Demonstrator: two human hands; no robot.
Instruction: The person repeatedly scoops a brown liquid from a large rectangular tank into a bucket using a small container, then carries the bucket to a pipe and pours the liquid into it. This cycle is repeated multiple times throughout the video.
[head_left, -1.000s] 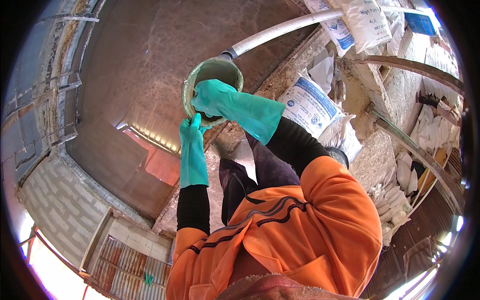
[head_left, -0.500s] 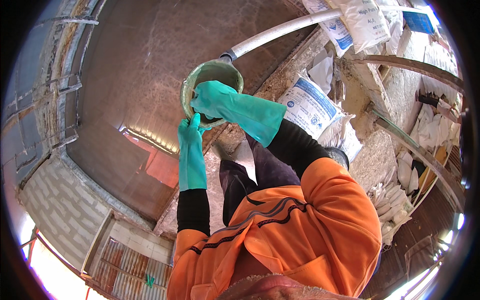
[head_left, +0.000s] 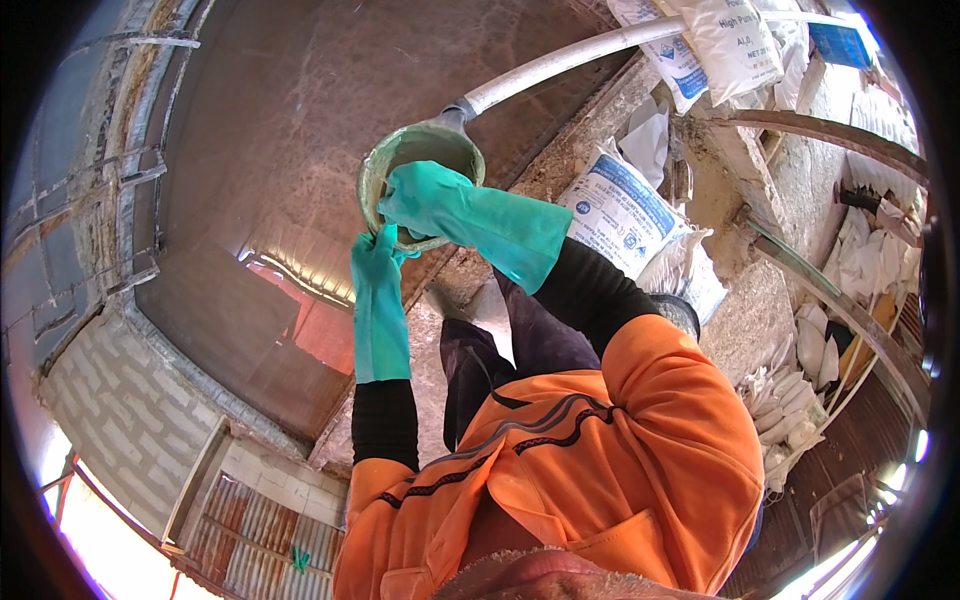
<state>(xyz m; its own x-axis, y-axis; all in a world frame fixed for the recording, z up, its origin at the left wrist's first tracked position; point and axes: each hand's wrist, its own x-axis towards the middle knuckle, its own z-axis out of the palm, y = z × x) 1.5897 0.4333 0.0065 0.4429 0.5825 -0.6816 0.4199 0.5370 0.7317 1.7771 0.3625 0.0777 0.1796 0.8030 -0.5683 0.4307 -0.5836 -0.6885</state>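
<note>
A long-handled dipper (head_left: 455, 157) with a deep, greenish, stained bowl is tilted in front of me, its opening toward me. Its long white pole (head_left: 570, 62) runs from a grey socket to the upper right. Green rubber gloves cover both my hands. My left hand (head_left: 377, 262) is closed on the bowl's near left rim, thumb up against the edge. Over the bowl's mouth, my right hand (head_left: 420, 195) has its fingers curled in toward the left inner wall; what they hold, if anything, is hidden. The bowl's bottom is partly covered by this glove.
Beyond the bowl spreads a wide basin of brownish liquid (head_left: 270, 150), with a rough concrete ledge (head_left: 560, 155) on its right. White and blue printed sacks (head_left: 625, 205) lie on that ledge, near a dark bucket (head_left: 677, 315). A block wall (head_left: 130, 410) borders the basin at the lower left.
My left hand and the dipper's bowl have shifted slightly to the left. Both hands keep nearly the same posture at the bowl.
</note>
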